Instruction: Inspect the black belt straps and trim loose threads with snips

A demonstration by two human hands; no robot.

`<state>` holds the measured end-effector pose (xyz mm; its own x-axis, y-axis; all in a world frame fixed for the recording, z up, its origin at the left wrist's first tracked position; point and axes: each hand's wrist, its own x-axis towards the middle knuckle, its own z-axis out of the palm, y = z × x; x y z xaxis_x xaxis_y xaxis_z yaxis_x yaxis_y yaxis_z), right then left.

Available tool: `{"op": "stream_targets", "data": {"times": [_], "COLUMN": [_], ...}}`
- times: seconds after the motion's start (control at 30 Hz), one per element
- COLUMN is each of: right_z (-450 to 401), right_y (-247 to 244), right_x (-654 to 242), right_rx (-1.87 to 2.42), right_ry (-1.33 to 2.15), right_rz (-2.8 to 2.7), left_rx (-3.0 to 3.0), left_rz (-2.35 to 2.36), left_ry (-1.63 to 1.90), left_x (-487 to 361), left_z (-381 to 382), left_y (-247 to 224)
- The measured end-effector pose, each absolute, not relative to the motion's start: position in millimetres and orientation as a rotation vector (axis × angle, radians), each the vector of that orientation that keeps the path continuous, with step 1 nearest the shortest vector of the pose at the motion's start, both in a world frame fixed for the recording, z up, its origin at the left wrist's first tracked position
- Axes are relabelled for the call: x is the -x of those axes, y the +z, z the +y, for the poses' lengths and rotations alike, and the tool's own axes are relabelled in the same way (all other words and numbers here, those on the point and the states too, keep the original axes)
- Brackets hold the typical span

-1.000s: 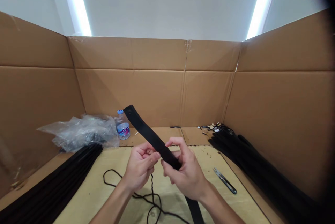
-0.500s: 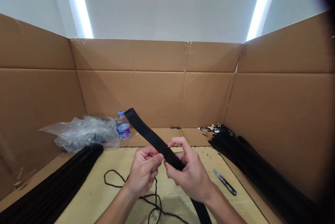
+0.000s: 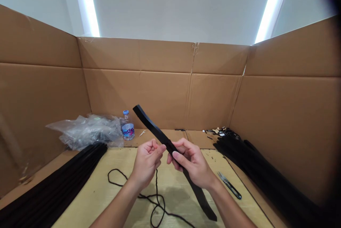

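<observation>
A long flat black strap [image 3: 153, 127] slants across the middle, its upper end pointing up and left. My right hand [image 3: 193, 164] is closed round the strap's middle, thumb on top. Below that hand the strap's lower part hangs toward the tabletop. My left hand [image 3: 147, 160] is closed in a pinch at the strap's left edge, thumb tip against it. From under this hand a thin black cord [image 3: 157, 196] runs down and lies in loose loops; its upper end is hidden by the fingers.
Thread snips [image 3: 229, 186] lie at the right. Bundles of black straps flank the yellowish board [image 3: 87, 199] at left [image 3: 66, 182] and right [image 3: 261, 174]. Behind stand a water bottle [image 3: 128, 128] and clear plastic bags [image 3: 90, 132]. Cardboard walls [image 3: 160, 96] enclose the space.
The strap has turned so its edge faces me more, and its lower end has come into view. My right thumb has moved over onto the strap. The left hand still pinches beside it.
</observation>
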<state>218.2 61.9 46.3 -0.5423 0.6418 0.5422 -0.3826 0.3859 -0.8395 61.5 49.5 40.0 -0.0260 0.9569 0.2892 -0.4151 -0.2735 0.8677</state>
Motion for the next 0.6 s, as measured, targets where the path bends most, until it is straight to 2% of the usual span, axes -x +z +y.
{"op": "stream_targets", "data": {"times": [0.2,0.37,0.6], "right_z": [74,79,73], "right_y": [38,30,30], "right_x": [-215,-213,-211], "right_rx": [0.185,0.273,0.306], "right_ry": [1.373,1.588,1.708], "right_rz": [-1.647,-1.608,-1.586], "left_rx": [-1.101,-1.153,-1.214], "left_rz": [0.707,0.738,0.672], "left_ry": [1.552,1.496,1.336], "left_x": [-56,-53,-47], "left_z": [55,56,52], "left_y": [38,34,37]}}
